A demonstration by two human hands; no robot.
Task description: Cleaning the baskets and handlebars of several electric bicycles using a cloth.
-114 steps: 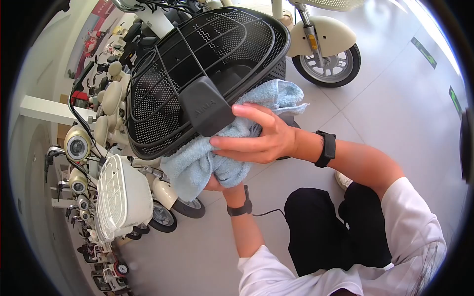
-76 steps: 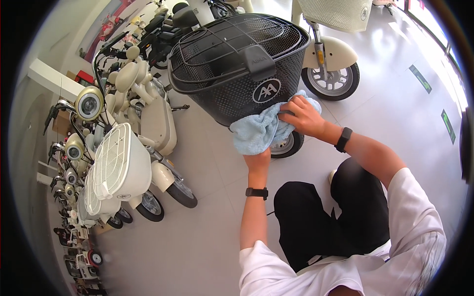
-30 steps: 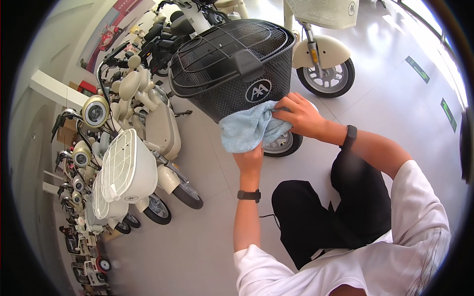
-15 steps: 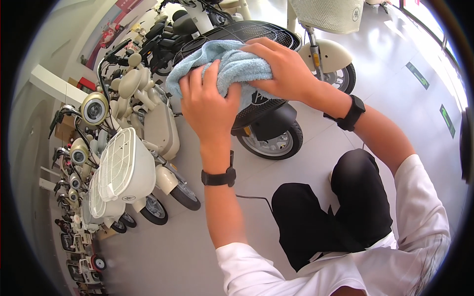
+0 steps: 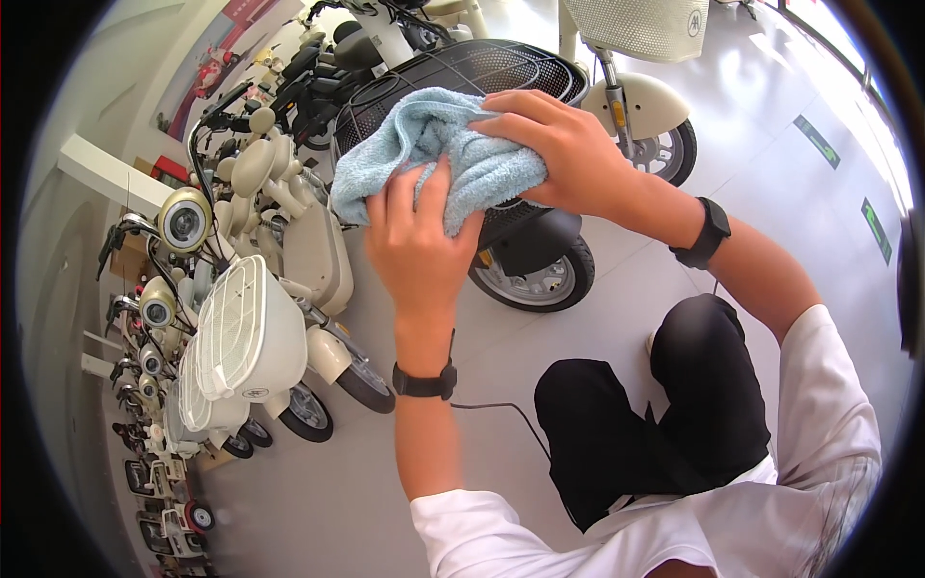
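A light blue towel (image 5: pixel 395 144), bunched and folded, is gripped between my two hands. My left hand (image 5: pixel 419 231) has its fingers closed into the near side of the cloth. On the far right part, my right hand (image 5: pixel 568 144) curls its fingers over the towel's top, thumb underneath. Right behind the towel is the black mesh basket (image 5: pixel 511 67) of a scooter, its front partly hidden by the cloth. Below the basket show a dark fender (image 5: pixel 540 241) and the front wheel (image 5: pixel 549 284). Whether the towel touches the basket, I cannot tell.
Cream scooters with a white lidded basket (image 5: pixel 252 337) and round headlights (image 5: pixel 185 222) line the left. Another cream scooter with a white basket (image 5: pixel 650 24) stands at the far right. Green arrow markers (image 5: pixel 817 142) lie on the pale floor. A thin cable (image 5: pixel 501 408) hangs near my knees.
Both hands have come nearer to me and lower with the towel, uncovering more of the black basket's top. The towel's folds have shifted and it looks more bunched.
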